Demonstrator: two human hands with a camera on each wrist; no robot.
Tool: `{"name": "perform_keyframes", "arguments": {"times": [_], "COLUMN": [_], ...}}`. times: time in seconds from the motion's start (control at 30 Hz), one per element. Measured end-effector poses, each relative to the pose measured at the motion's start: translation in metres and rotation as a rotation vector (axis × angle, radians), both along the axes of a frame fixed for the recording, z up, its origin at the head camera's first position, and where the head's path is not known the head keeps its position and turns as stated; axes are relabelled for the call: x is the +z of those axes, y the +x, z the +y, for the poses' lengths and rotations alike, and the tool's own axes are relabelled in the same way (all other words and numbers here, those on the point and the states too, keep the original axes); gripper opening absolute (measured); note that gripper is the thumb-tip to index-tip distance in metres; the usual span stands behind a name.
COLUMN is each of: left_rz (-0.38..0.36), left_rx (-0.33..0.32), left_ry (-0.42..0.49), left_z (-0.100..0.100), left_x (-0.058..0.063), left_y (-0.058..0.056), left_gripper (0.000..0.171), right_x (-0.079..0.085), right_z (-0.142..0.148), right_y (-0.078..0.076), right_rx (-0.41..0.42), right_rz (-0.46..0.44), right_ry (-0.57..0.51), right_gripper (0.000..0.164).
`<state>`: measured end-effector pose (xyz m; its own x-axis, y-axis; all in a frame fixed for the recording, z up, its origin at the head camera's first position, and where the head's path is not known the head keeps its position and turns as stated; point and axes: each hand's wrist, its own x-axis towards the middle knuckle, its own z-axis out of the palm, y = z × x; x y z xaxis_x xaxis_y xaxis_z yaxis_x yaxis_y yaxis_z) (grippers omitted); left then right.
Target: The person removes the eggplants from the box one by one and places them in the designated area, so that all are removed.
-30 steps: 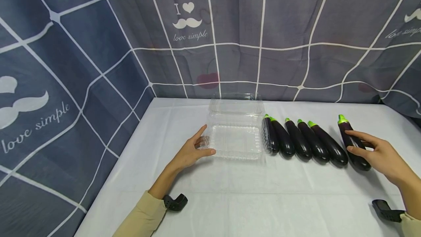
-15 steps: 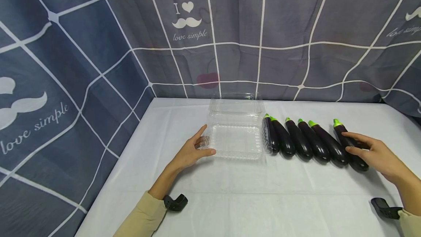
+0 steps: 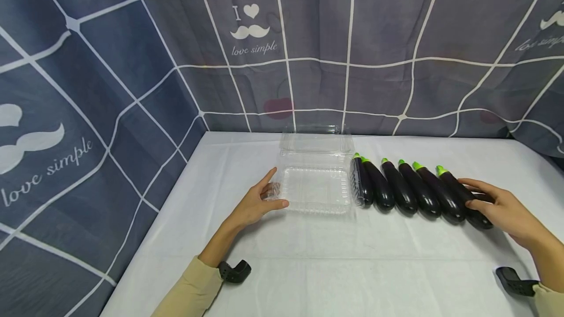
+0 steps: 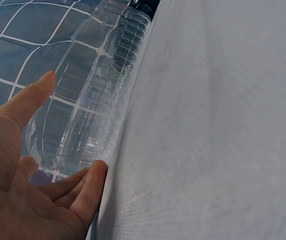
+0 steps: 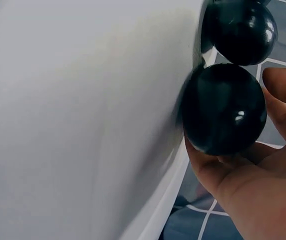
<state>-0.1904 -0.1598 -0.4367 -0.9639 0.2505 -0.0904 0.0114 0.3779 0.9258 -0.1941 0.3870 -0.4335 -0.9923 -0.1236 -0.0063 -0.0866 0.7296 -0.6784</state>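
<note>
Several dark purple eggplants with green stem caps lie side by side in a slanting row in the head view. At the right end is the last eggplant, resting against its neighbour. My right hand touches its right side, the thumb spread over its top; the right wrist view shows the fingers along that eggplant's side, with another eggplant beyond. My left hand rests at the left side of a clear plastic clamshell box, its thumb extended. In the left wrist view the fingers touch the box.
A white cloth covers the table. The leftmost eggplant lies right beside the box, seen partly through its clear wall. The open lid lies toward a grey checked curtain at the back.
The last eggplant has slid left until it lies against the row. My right hand has shifted slightly left with it, fingers now at its right side. The left hand stays still.
</note>
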Motion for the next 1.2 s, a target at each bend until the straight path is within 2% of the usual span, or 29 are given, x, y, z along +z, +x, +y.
{"name": "perform_keyframes", "arguments": {"times": [0.27, 0.47, 0.73, 1.2], "left_rz": [-0.002, -0.004, -0.006, -0.009], "left_rx": [-0.001, -0.004, -0.005, 0.003], "left_ry": [0.002, 0.012, 0.010, -0.006], "left_z": [-0.001, -0.002, -0.001, -0.001], "left_x": [-0.002, -0.003, -0.001, -0.001], "left_y": [0.000, -0.001, -0.001, -0.002], "left_gripper": [0.098, 0.097, 0.098, 0.098], "right_x": [-0.001, 0.000, 0.004, 0.002], "right_z": [0.008, 0.010, 0.003, 0.002], "right_y": [0.007, 0.012, 0.010, 0.009], "right_rx": [-0.054, -0.039, -0.049, -0.052], "right_rz": [-0.068, -0.073, -0.075, -0.044], "right_ry": [0.016, 0.017, 0.044, 0.017], "right_gripper": [0.064, 0.068, 0.067, 0.065]}}
